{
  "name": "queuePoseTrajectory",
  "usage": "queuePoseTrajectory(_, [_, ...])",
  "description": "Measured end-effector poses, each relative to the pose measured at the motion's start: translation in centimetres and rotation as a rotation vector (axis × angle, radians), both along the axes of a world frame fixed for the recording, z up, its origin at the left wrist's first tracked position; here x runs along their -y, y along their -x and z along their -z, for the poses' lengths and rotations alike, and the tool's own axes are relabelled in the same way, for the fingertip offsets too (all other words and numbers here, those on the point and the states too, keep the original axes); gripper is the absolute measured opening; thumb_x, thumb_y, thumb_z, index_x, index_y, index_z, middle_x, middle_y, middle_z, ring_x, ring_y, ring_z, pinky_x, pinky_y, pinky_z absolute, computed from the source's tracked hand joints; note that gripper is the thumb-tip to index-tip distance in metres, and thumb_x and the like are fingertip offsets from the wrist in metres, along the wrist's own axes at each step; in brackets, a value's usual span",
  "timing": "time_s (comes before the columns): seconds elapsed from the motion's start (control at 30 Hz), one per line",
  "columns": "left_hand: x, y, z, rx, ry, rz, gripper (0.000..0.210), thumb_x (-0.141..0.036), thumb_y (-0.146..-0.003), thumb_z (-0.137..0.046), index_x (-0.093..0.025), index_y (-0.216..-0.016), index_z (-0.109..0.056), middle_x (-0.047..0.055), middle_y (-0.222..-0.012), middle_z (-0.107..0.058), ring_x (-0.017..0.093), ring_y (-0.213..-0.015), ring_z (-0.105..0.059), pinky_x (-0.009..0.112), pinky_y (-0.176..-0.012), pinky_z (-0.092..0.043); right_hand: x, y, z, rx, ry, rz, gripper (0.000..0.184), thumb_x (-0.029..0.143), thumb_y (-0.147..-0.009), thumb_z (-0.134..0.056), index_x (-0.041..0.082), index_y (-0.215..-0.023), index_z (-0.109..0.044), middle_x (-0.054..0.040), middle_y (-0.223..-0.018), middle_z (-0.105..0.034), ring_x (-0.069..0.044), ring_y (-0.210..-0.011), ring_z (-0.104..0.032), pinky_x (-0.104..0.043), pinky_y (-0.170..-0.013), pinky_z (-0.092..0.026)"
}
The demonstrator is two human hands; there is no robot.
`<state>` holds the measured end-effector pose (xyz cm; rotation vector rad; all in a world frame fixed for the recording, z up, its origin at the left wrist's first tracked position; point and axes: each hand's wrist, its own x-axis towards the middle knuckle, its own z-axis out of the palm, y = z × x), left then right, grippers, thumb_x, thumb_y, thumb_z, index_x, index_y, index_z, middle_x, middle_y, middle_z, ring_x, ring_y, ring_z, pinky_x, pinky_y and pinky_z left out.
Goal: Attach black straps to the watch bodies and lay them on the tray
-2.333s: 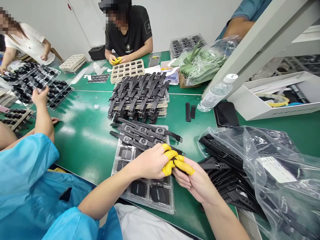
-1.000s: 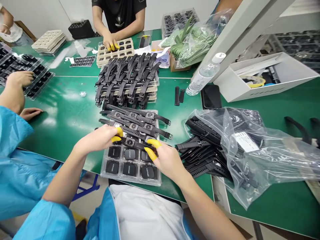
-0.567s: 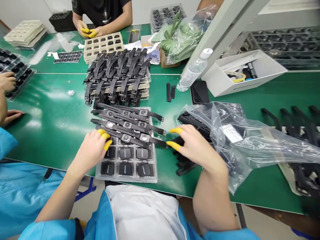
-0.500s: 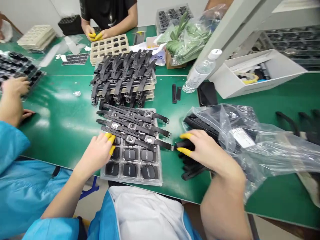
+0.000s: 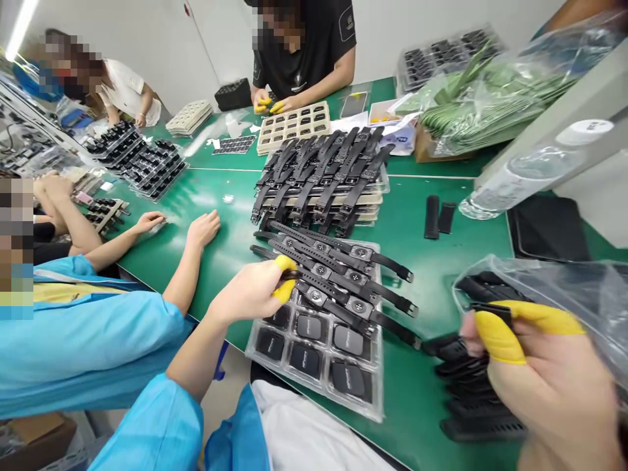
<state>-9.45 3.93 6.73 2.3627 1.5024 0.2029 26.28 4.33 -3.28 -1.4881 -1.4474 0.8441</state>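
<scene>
Two yellow-covered fingers of my left hand pinch a dark strap end, beside the watches lying across the far part of the clear tray on the green surface. My right hand has its covered fingers closed on a black strap piece, mostly hidden, near the loose straps right of the tray.

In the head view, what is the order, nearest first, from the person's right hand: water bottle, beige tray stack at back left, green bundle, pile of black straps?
1. Pile of black straps: just to the left of the right hand.
2. Water bottle: beyond the hand.
3. Green bundle: behind the bottle.
4. Beige tray stack: back left.
</scene>
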Motion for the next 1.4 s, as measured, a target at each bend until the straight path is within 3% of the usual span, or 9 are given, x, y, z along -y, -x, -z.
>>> queuePoseTrajectory(0.07, [-0.9, -2.4, -0.3, 0.199, 0.013, 0.035, 0.024, -0.023, -0.101, -0.048, -0.02, -0.124, -0.054, 0.009, -0.11, -0.071, 0.02, -0.091, -0.072, 0.032, -0.082, -0.059, 1.3, 2.7, -1.1, -0.388, 0.105, -0.081, 0.033, 0.061, -0.09, -0.07, 0.03, -0.093, -0.061, -0.0047, -0.067, -0.06, -0.022, -0.053, -0.054, -0.038, -0.05, -0.041])
queuePoseTrajectory(0.17, [-2.3, -7.0, 0.9, 0.378, 0.042, 0.12, 0.027, -0.024, -0.1, -0.049, -0.018, -0.126, -0.052, 0.013, -0.12, -0.069, 0.024, -0.106, -0.071, 0.036, -0.093, -0.06, 2.6, 6.1, -2.0, -0.693, 0.233, -0.213, 0.038, 0.063, -0.087, -0.074, 0.028, -0.096, -0.063, -0.0014, -0.066, -0.059, -0.018, -0.053, -0.05, -0.032, -0.047, -0.038])
queuePoseTrajectory(0.3, [-3.4, -10.7, 4.8, 0.511, 0.066, 0.236, 0.037, -0.015, -0.097, -0.047, -0.018, -0.134, -0.05, 0.013, -0.125, -0.068, 0.024, -0.115, -0.069, 0.04, -0.1, -0.059, 2.5, 7.6, -1.1, -0.821, 0.339, -0.348, 0.04, 0.062, -0.089, -0.071, 0.024, -0.09, -0.06, 0.0034, -0.058, -0.056, -0.013, -0.046, -0.042, -0.027, -0.043, -0.033])
queuePoseTrajectory(0.4, [-3.9, -10.8, 7.3, 0.576, 0.0, 0.362, 0.048, -0.008, -0.094, -0.044, -0.019, -0.139, -0.052, 0.013, -0.131, -0.066, 0.024, -0.123, -0.065, 0.041, -0.105, -0.057, 1.9, 7.4, -0.2, -0.848, 0.405, -0.422, 0.04, 0.059, -0.09, -0.07, 0.021, -0.089, -0.058, 0.0052, -0.053, -0.056, -0.01, -0.041, -0.038, -0.025, -0.042, -0.031])
queuePoseTrajectory(0.47, [-4.1, -10.2, 8.0, 0.58, -0.044, 0.411, 0.053, -0.004, -0.092, -0.042, -0.02, -0.142, -0.053, 0.013, -0.134, -0.065, 0.025, -0.129, -0.062, 0.042, -0.11, -0.055, 1.7, 7.2, 0.1, -0.866, 0.434, -0.44, 0.039, 0.057, -0.089, -0.071, 0.021, -0.086, -0.057, 0.0052, -0.052, -0.058, -0.009, -0.04, -0.039, -0.024, -0.041, -0.03])
queuePoseTrajectory(0.8, [-4.3, -9.4, 7.7, 0.47, -0.11, 0.454, 0.051, -0.004, -0.094, -0.046, -0.018, -0.142, -0.054, 0.014, -0.136, -0.065, 0.026, -0.131, -0.061, 0.044, -0.111, -0.055, 1.4, 6.9, 0.5, -0.935, 0.43, -0.463, 0.032, 0.049, -0.092, -0.071, 0.019, -0.091, -0.061, 0.006, -0.05, -0.058, -0.008, -0.037, -0.038, -0.023, -0.04, -0.027])
queuePoseTrajectory(1.03, [-3.9, -9.9, 8.1, 0.544, -0.117, 0.416, 0.045, -0.009, -0.099, -0.043, -0.018, -0.142, -0.053, 0.013, -0.134, -0.066, 0.024, -0.13, -0.062, 0.042, -0.11, -0.055, 1.5, 7.3, -0.2, -1.058, 0.41, -0.432, 0.029, 0.046, -0.091, -0.072, 0.02, -0.086, -0.061, 0.0073, -0.045, -0.053, -0.008, -0.034, -0.034, -0.023, -0.039, -0.028])
queuePoseTrajectory(1.23, [-3.8, -10.2, 7.9, 0.542, -0.11, 0.436, 0.045, -0.016, -0.104, -0.041, -0.017, -0.149, -0.046, 0.017, -0.133, -0.061, 0.027, -0.128, -0.059, 0.045, -0.107, -0.055, 1.3, 7.1, -0.9, -1.156, 0.463, -0.361, 0.032, 0.046, -0.086, -0.077, 0.021, -0.087, -0.057, 0.01, -0.045, -0.048, -0.007, -0.034, -0.03, -0.02, -0.037, -0.024])
queuePoseTrajectory(1.4, [-3.8, -10.2, 7.3, 0.513, -0.157, 0.448, 0.042, -0.022, -0.106, -0.04, -0.016, -0.147, -0.048, 0.016, -0.128, -0.061, 0.026, -0.12, -0.059, 0.045, -0.103, -0.056, 1.0, 6.3, -0.9, -1.189, 0.529, -0.415, 0.029, 0.041, -0.089, -0.075, 0.02, -0.083, -0.056, 0.0091, -0.046, -0.049, -0.006, -0.034, -0.03, -0.018, -0.035, -0.022])
